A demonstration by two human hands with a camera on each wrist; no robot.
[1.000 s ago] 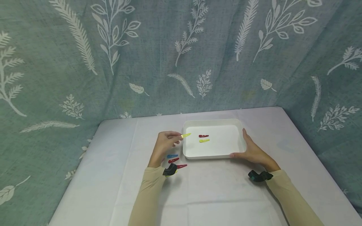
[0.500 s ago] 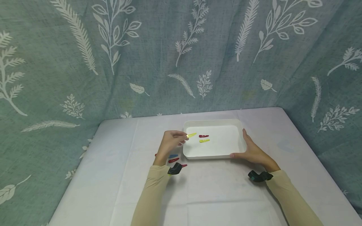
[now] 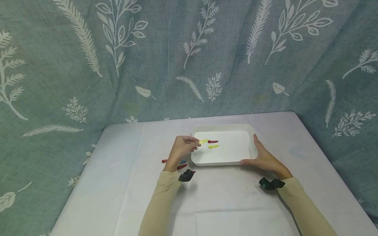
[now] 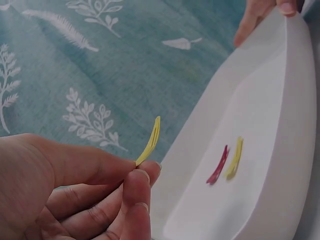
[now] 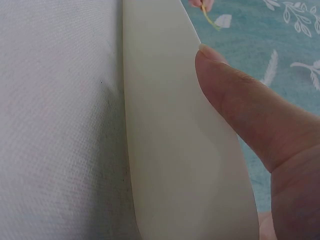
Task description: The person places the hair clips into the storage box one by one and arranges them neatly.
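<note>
My left hand (image 3: 183,148) pinches a yellow hair clip (image 4: 150,141) between thumb and fingertips, above the left end of a white tray (image 3: 236,159). The clip's narrow tip points toward the tray's middle in the head view. Inside the tray a red hair clip (image 3: 212,142) and another yellow hair clip (image 3: 213,147) lie side by side. My right hand (image 3: 265,159) grips the tray's right end, the thumb (image 5: 227,82) against the near wall and the fingers round the right side.
Several hair clips lie on the white-clothed table (image 3: 224,203) left of the tray, partly hidden under my left wrist; a red clip (image 3: 181,167) and a blue clip (image 3: 182,162) show there. A patterned curtain (image 3: 165,59) hangs behind the table.
My left hand has moved right with the yellow hair clip, from the tray's left edge to over its inside. The right hand and tray have not moved.
</note>
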